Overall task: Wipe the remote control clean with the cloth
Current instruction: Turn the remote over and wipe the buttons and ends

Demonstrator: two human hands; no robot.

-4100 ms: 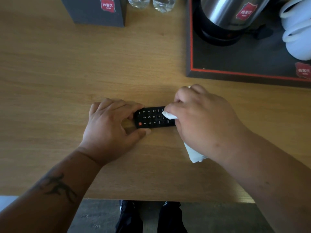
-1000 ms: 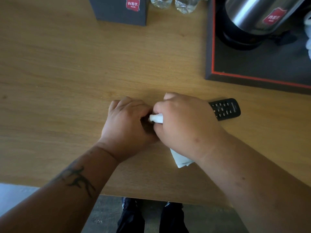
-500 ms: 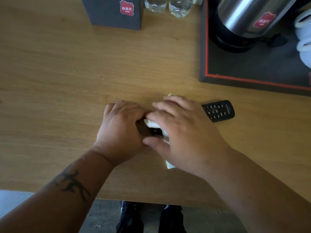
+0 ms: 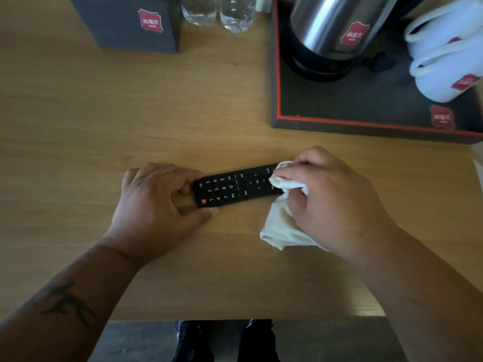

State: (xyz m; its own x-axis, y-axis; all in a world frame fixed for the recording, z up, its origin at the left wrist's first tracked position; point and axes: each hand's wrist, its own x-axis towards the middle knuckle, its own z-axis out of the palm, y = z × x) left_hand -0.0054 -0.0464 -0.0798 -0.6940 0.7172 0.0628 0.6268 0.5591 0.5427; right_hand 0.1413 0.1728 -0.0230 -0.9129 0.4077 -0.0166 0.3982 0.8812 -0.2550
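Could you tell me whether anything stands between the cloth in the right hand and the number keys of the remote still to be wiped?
Nothing visible does. The right hand presses the cloth on the remote control at its right end. The keys lie bare up to the left hand, which grips only the left end.

This looks like a hotel room. A wooden surface (image 4: 104,113) carries a black tray (image 4: 339,111) with red trim, holding a steel kettle (image 4: 332,24) and 2 white cups (image 4: 444,61). Beside it stand 2 water bottles (image 4: 218,11) and a grey box (image 4: 130,22). The same red logo marks the box, kettle, cups and tray.
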